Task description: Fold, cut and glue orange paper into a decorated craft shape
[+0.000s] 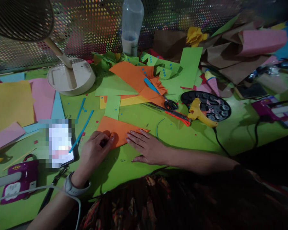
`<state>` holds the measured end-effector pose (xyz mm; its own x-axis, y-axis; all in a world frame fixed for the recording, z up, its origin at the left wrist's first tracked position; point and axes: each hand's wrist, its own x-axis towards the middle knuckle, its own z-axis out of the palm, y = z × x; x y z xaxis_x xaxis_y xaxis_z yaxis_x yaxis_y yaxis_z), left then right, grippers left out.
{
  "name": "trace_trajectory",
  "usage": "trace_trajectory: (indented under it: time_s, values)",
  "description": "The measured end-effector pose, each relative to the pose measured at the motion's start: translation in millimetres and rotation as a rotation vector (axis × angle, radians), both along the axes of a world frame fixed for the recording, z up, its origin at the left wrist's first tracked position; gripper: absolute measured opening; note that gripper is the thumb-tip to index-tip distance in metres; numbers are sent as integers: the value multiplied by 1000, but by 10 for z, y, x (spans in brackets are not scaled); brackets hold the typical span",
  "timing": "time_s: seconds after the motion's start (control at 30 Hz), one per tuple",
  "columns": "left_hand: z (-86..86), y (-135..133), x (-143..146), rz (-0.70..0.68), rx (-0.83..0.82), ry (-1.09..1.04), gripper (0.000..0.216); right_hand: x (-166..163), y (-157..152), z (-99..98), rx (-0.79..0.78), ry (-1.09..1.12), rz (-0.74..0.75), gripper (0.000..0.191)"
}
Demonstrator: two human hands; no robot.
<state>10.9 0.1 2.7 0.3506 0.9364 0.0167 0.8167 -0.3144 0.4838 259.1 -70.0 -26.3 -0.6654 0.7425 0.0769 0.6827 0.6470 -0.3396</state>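
A folded piece of orange paper point(119, 131) lies on the green table in front of me. My left hand point(94, 148), with a watch on the wrist, has its fingers curled and its thumb against the left lower part of the paper. They seem to pinch it there, though the fingertips are partly hidden. Flat across the right side of the same sheet rests my right hand point(147, 147), fingers stretched out. A light green paper strip point(112, 108) lies just behind the orange paper. Narrow blue strips point(86, 126) are left of it.
Beyond the hands lie scissors point(170, 103), a red cutter point(179, 117), a yellow glue gun point(199, 113) and a black palette point(219, 103). A lit phone point(60, 143) and purple power box point(26, 175) sit left. A lamp base point(84, 78) and bottle point(132, 28) stand behind.
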Motion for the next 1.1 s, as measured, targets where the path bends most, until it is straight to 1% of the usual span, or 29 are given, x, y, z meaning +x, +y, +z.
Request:
trace_trajectory:
  time_s: [0.13,0.23,0.3,0.37,0.4,0.47,0.57,0.63,0.8,0.9,1.0,1.07,1.1]
  values:
    - [6,-11,4,-6,-5,-5,28,-2,-2,2,11,-2,-5,76]
    - [-3,-37,4,-11,26,12,26,-2,-2,-6,23,-12,3,76]
    - [-11,-54,6,12,92,53,22,-1,0,-11,29,-17,4,75]
    - [-20,-59,9,1,194,98,22,-2,4,-12,32,-23,3,75]
    - [-26,-56,11,-36,244,114,24,-4,6,-9,32,-26,1,75]
    - [-48,-43,10,-185,299,121,28,-7,9,1,28,-34,-4,75]
    - [-109,-24,-1,-476,288,76,41,-15,13,17,29,-51,-10,75]
    - [-158,-24,-11,-586,294,49,47,-19,14,21,40,-63,-13,75]
    - [-240,-39,-50,-631,299,102,50,-19,15,9,85,-79,0,75]
    - [-258,-31,-85,-704,283,126,52,-17,16,12,108,-86,11,73]
    - [-230,-41,-101,-757,235,151,53,-16,18,18,113,-99,20,73]
    - [-176,-71,-94,-765,199,159,53,-16,20,17,112,-104,21,72]
    - [-143,-90,-89,-767,185,159,57,-16,22,14,109,-105,20,72]
